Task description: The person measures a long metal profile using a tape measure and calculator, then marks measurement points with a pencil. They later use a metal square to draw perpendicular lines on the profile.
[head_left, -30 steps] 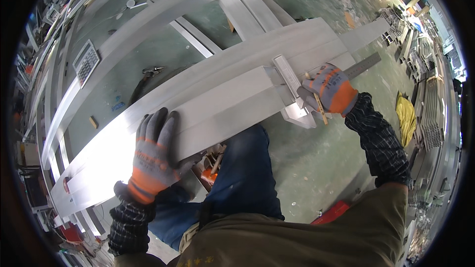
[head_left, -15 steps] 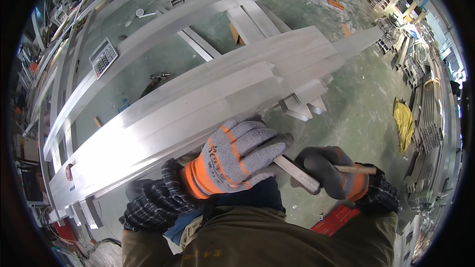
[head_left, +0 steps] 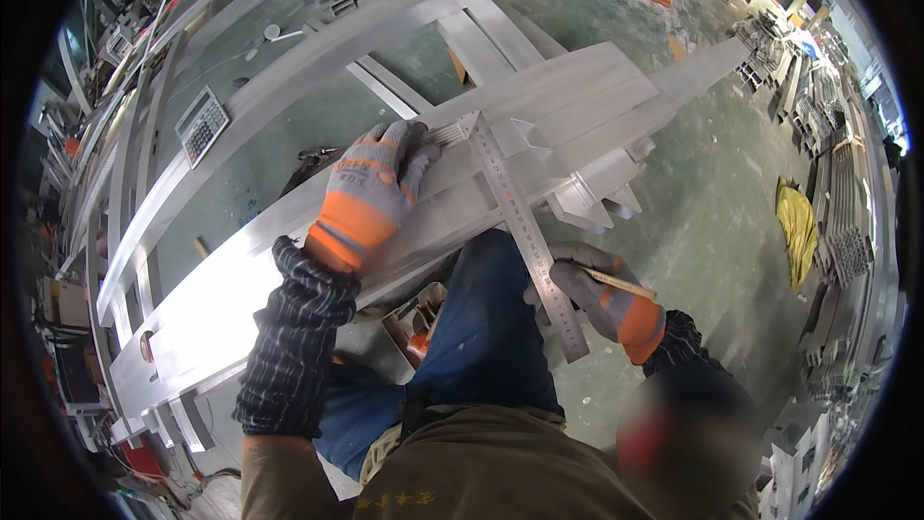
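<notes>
A steel try square lies across the silvery metal profiles, its graduated blade slanting from the far side down toward my right. My left hand, in a grey and orange glove, rests on the profiles, fingers and thumb closed round the end of the square's stock. Near the blade's lower part, beyond the profiles' near edge, my right hand grips the blade; its fingertips are partly hidden behind it. A thin pencil-like wooden stick is also tucked in that hand, pointing right.
A calculator sits on a long metal bar at the left. Below the profiles, a box with orange items stands by my leg. A yellow cloth or bag and stacked profiles are at the right. Dark tools lie beyond the profiles.
The square has gone from in front of my body to lying across the profiles. My left hand moved away and left; my right hand shifted slightly left and up, still with the stick.
</notes>
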Motion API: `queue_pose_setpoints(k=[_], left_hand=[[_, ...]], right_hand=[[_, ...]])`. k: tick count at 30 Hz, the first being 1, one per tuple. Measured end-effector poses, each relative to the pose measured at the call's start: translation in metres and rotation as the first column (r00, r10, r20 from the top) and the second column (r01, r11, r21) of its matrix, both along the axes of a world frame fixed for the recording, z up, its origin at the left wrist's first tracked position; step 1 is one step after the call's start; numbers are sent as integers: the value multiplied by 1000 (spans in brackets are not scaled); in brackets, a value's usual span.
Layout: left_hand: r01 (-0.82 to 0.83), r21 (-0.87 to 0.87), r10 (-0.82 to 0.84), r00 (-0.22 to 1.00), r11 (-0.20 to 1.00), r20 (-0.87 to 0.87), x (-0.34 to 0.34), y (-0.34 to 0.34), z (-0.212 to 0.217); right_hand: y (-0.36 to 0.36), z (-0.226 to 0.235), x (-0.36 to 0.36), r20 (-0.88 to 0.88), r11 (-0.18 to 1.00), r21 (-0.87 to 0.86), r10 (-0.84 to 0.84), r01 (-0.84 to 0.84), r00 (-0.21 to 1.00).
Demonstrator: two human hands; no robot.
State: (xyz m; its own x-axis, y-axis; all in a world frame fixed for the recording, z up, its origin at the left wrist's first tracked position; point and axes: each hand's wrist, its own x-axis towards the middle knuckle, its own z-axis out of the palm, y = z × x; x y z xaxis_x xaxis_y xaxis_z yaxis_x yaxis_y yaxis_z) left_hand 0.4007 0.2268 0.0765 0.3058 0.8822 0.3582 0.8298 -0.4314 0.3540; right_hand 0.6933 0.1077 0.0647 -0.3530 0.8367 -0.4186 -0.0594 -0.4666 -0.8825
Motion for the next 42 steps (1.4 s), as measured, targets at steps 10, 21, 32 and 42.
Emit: queue_pose_setpoints(k=[10,21,32,42], left_hand=[[-52,-99,52,999,994,1,9,23,-33],[-26,-112,26,1000,993,2,8,23,-31],[7,-120,-4,1000,993,26,10,22,-28],[36,-81,-29,996,996,81,9,22,-30]], right_hand=[[26,-48,18,-294,998,53,-14,31,956],[29,-13,1,29,993,77,-86,84,996],[30,-31,9,214,933,341,-192,111,958],[70,28,-15,328,608,792,-488,45,809]])
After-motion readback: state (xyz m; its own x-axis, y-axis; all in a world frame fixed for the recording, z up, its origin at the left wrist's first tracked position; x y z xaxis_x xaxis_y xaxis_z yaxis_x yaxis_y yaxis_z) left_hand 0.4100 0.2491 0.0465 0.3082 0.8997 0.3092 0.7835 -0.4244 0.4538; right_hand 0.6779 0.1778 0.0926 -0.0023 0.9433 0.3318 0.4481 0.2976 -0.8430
